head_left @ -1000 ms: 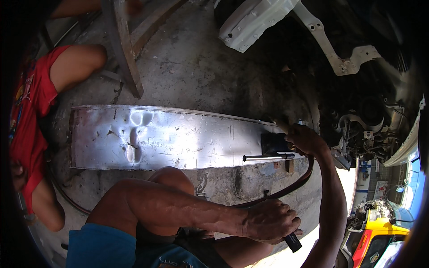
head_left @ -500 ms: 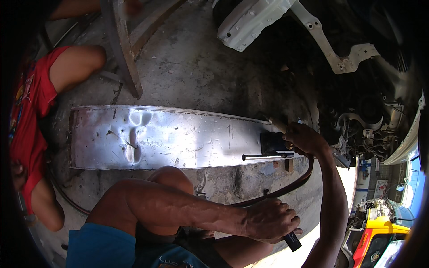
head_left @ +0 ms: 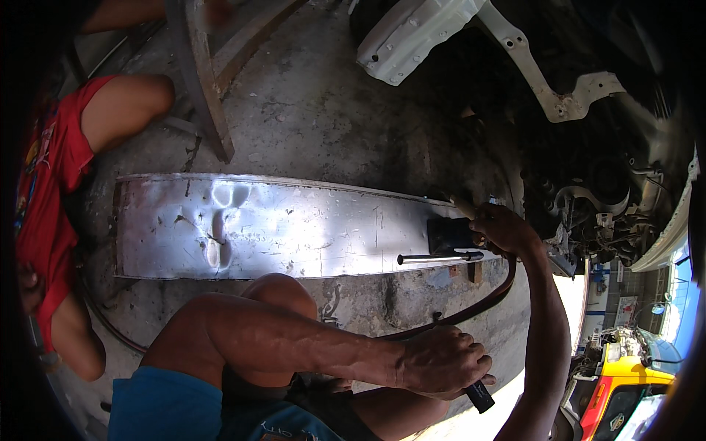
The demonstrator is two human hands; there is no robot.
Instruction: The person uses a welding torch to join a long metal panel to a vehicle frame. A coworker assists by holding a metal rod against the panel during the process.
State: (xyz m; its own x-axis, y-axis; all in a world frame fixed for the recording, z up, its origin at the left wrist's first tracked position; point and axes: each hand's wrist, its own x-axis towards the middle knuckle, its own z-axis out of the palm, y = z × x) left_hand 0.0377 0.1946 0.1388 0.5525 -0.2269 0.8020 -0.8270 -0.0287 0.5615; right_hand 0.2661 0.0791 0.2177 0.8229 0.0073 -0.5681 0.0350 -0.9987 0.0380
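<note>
My left hand (head_left: 445,361) is closed around a short black cylindrical handle (head_left: 480,397), whose end sticks out below the fingers; its kind I cannot make out. My right hand (head_left: 506,229) is wrapped around a brass-coloured tool (head_left: 461,204) at the panel's right end; my fingers hide much of it. A dark reddish hose (head_left: 502,292) curves from below this hand toward the left. Under both hands' reach lies a long, shiny metal panel (head_left: 309,228), dented and creased near its left end. A dark block (head_left: 448,237) and a chrome bar (head_left: 434,259) rest on its right end.
To the left is another person in red clothing (head_left: 51,213), knees bent. A brown metal stand leg (head_left: 198,81) stands at the back left. White vehicle parts (head_left: 419,37) and a dark engine bay fill the right. A yellow and red vehicle (head_left: 614,375) stands at lower right.
My right hand and forearm have shifted very slightly; the left hand has barely moved and keeps its hold. The panel and the other person look the same.
</note>
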